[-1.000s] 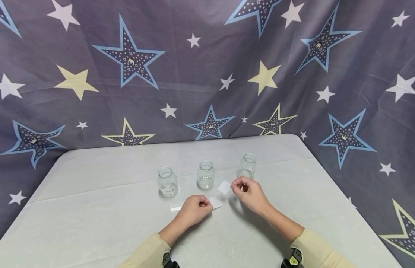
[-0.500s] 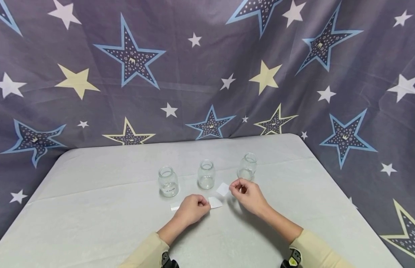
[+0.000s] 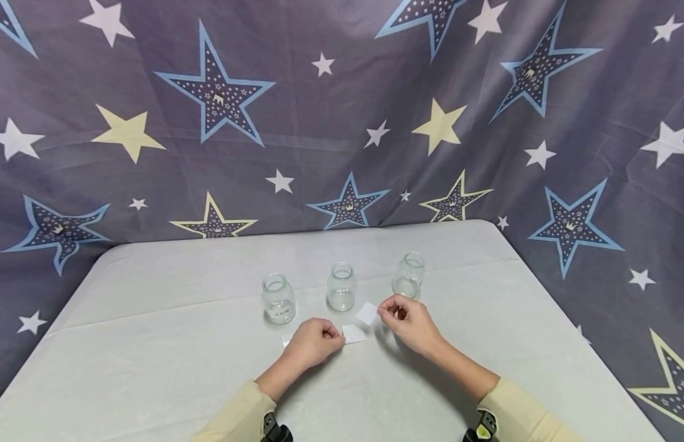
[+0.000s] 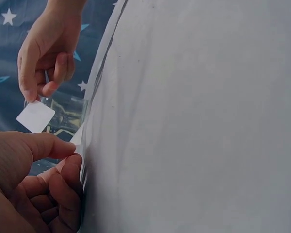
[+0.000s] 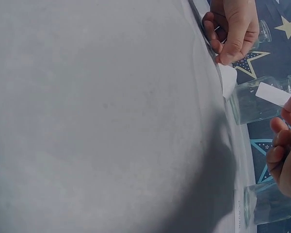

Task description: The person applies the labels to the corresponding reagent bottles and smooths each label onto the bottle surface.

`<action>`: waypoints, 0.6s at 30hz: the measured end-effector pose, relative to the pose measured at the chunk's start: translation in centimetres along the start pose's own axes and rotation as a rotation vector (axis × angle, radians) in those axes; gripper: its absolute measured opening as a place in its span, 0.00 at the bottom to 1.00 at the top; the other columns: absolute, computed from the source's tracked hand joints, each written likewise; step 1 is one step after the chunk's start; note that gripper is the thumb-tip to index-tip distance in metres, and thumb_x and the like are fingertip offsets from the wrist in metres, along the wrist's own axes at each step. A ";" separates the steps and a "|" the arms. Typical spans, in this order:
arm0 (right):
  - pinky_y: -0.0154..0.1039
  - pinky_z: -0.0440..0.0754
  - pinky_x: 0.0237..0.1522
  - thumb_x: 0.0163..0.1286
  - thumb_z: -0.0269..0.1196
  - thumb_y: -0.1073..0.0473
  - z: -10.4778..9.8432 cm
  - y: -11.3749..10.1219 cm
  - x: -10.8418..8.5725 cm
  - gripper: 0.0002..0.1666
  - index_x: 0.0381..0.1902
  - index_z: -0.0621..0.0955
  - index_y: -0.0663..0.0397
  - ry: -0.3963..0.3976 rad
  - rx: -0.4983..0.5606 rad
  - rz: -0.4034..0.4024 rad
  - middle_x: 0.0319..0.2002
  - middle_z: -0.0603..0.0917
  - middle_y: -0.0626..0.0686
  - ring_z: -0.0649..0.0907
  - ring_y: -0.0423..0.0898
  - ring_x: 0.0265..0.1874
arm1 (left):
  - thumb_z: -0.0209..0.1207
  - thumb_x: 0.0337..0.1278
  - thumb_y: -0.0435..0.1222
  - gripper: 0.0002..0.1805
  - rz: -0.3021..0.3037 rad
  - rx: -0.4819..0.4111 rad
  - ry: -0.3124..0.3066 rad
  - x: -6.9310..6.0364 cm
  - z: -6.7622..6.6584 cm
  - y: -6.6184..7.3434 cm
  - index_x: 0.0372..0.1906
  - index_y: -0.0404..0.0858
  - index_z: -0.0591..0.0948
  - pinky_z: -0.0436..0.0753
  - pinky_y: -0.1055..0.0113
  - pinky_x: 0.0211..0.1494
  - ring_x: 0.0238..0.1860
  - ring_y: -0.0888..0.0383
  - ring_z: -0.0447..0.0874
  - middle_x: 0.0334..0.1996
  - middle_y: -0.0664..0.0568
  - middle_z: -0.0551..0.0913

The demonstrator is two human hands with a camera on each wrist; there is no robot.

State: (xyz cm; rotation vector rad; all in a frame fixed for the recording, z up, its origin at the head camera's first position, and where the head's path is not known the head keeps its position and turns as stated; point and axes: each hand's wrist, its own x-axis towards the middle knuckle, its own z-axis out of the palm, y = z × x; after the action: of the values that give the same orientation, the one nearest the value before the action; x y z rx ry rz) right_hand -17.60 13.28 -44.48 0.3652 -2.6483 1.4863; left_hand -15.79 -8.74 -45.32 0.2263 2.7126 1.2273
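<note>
My right hand (image 3: 411, 322) pinches a small white square sticker (image 3: 367, 313) by one corner, between thumb and forefinger, above the table. To its left, my left hand (image 3: 312, 341) pinches a white paper strip (image 3: 353, 334) low over the table. The strip's right end stands up in a curve, and the hand hides its middle. In the left wrist view, the sticker (image 4: 36, 116) hangs from the fingertips of the right hand (image 4: 48, 53). From the right wrist, the curled strip (image 5: 228, 80) shows below the left hand's fingertips.
Three open clear glass jars stand beyond the hands: a left jar (image 3: 278, 299) with small dark print on its front, a middle jar (image 3: 341, 288) and a right jar (image 3: 409, 276). A pale cloth covers the table (image 3: 154, 368). Behind it hangs a star-patterned curtain (image 3: 298, 123).
My left hand has shifted slightly left along the strip, covering more of its left part. My right hand moved a little left with the sticker, then stayed nearly still.
</note>
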 end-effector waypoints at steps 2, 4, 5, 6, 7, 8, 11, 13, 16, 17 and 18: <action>0.28 0.70 0.25 0.61 0.63 0.59 0.0 0.0 0.0 0.05 0.30 0.81 0.56 0.001 0.001 -0.002 0.22 0.78 0.45 0.71 0.35 0.21 | 0.62 0.47 0.38 0.07 -0.006 -0.022 -0.006 -0.1 -0.1 0.0 0.21 0.40 0.81 0.71 0.71 0.19 0.12 0.66 0.70 0.11 0.60 0.73; 0.28 0.70 0.26 0.61 0.64 0.59 0.0 0.1 0.0 0.05 0.30 0.82 0.56 0.002 -0.002 0.001 0.22 0.78 0.45 0.71 0.35 0.21 | 0.62 0.48 0.38 0.07 -0.008 -0.035 -0.010 -0.1 -0.2 0.0 0.22 0.40 0.80 0.71 0.71 0.18 0.12 0.66 0.71 0.11 0.60 0.73; 0.28 0.70 0.26 0.61 0.64 0.59 0.0 0.1 0.0 0.05 0.30 0.82 0.56 0.002 -0.004 0.000 0.22 0.78 0.45 0.71 0.35 0.21 | 0.62 0.48 0.38 0.07 -0.009 -0.039 -0.010 -0.1 -0.2 0.1 0.22 0.40 0.80 0.71 0.71 0.18 0.12 0.66 0.71 0.11 0.60 0.73; 0.28 0.70 0.26 0.61 0.64 0.59 0.0 0.1 0.0 0.05 0.30 0.82 0.55 0.000 -0.004 0.002 0.23 0.78 0.44 0.71 0.35 0.21 | 0.62 0.48 0.38 0.07 -0.012 -0.043 -0.012 -0.1 -0.2 0.1 0.22 0.40 0.80 0.72 0.71 0.18 0.12 0.66 0.71 0.11 0.60 0.74; 0.28 0.70 0.26 0.60 0.64 0.60 0.1 0.2 -0.1 0.04 0.30 0.82 0.55 -0.001 -0.005 0.001 0.23 0.78 0.44 0.71 0.35 0.21 | 0.62 0.48 0.38 0.07 -0.014 -0.045 -0.013 -0.1 -0.3 0.1 0.22 0.39 0.80 0.72 0.71 0.18 0.12 0.66 0.71 0.11 0.60 0.74; 0.28 0.70 0.26 0.60 0.64 0.60 0.1 0.2 -0.1 0.03 0.30 0.82 0.55 -0.002 -0.006 0.000 0.23 0.78 0.44 0.71 0.35 0.21 | 0.62 0.48 0.38 0.07 -0.016 -0.049 -0.014 -0.1 -0.3 0.0 0.22 0.39 0.80 0.72 0.71 0.18 0.12 0.66 0.71 0.11 0.60 0.74; 0.28 0.70 0.25 0.61 0.63 0.61 0.2 0.2 0.0 0.03 0.30 0.82 0.54 -0.005 -0.004 -0.010 0.22 0.78 0.44 0.71 0.35 0.21 | 0.62 0.48 0.38 0.07 -0.013 -0.059 -0.006 -0.1 -0.4 0.1 0.23 0.39 0.80 0.72 0.71 0.19 0.13 0.66 0.71 0.12 0.59 0.75; 0.28 0.70 0.25 0.60 0.63 0.61 0.2 0.2 -0.1 0.03 0.30 0.82 0.55 -0.005 -0.002 -0.018 0.22 0.78 0.45 0.71 0.35 0.21 | 0.62 0.48 0.37 0.06 -0.005 -0.060 0.006 0.0 -0.5 0.2 0.24 0.39 0.81 0.72 0.71 0.20 0.14 0.66 0.71 0.13 0.59 0.75; 0.28 0.70 0.25 0.61 0.63 0.61 0.3 0.1 0.0 0.04 0.29 0.81 0.56 -0.005 -0.001 -0.033 0.22 0.78 0.46 0.71 0.36 0.21 | 0.62 0.48 0.37 0.05 0.008 -0.085 0.020 0.0 -0.7 0.3 0.26 0.38 0.81 0.72 0.72 0.20 0.15 0.66 0.71 0.14 0.59 0.75; 0.27 0.70 0.25 0.61 0.63 0.61 0.3 0.1 0.0 0.04 0.29 0.82 0.55 -0.004 -0.001 -0.035 0.22 0.78 0.46 0.71 0.36 0.21 | 0.61 0.49 0.36 0.05 0.013 -0.096 0.021 0.1 -0.7 0.4 0.28 0.38 0.81 0.72 0.72 0.21 0.15 0.66 0.72 0.15 0.58 0.74; 0.27 0.70 0.25 0.61 0.63 0.61 0.3 0.0 0.0 0.04 0.29 0.81 0.56 -0.002 -0.002 -0.038 0.22 0.78 0.46 0.72 0.36 0.21 | 0.61 0.49 0.36 0.05 0.018 -0.114 0.020 0.1 -0.7 0.4 0.29 0.38 0.81 0.72 0.72 0.20 0.15 0.66 0.72 0.15 0.58 0.74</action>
State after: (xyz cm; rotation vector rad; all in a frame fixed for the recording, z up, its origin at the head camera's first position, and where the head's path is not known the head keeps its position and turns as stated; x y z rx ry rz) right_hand -17.57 13.05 -44.65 0.4154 -2.6286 1.4732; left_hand -15.99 -8.99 -44.56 0.2257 2.6522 1.3908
